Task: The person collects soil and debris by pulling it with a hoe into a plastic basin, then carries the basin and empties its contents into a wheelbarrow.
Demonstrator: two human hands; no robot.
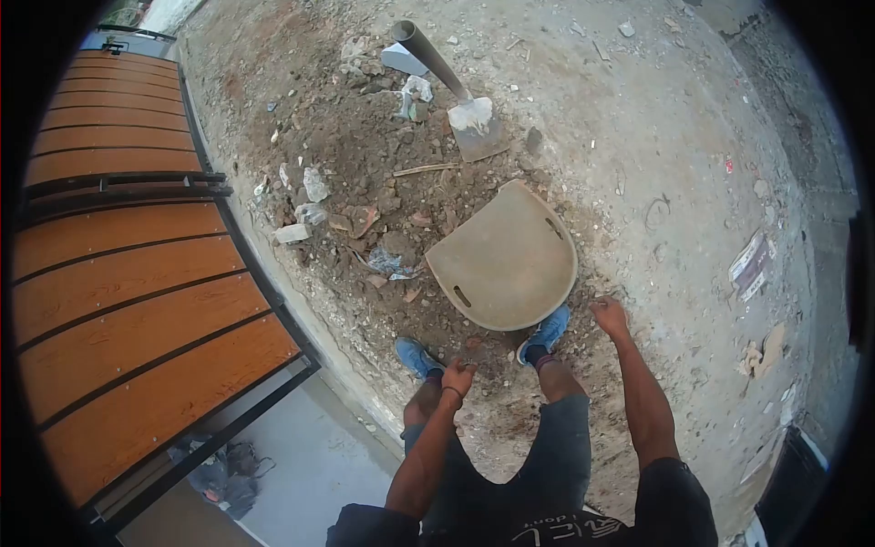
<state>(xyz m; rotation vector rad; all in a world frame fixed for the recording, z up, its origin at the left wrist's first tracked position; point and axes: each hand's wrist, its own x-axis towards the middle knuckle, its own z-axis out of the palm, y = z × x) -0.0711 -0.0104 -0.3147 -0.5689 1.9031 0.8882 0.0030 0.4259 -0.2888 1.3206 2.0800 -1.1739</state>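
Observation:
My left hand (458,376), with a dark band at the wrist, hangs over my left knee with its fingers loosely bent and slightly apart. Nothing shows in it. To the right of my right shoe, my right hand (609,317) is curled closed over the ground, also with nothing visible in it. Between and ahead of them lies a tan, scoop-shaped dirt pan (506,257) with a slot handle on each side. It touches neither hand. Beyond the pan, a hoe (474,128) rests its blade on the ground, its dark handle pointing up.
Loose soil and rubble (355,155) with plastic scraps spread ahead and left. A slatted orange-brown gate (137,273) borders the left side. My blue shoes (416,356) straddle the pan's near edge. Flattened packaging (752,264) lies right, near a grey wall (829,201).

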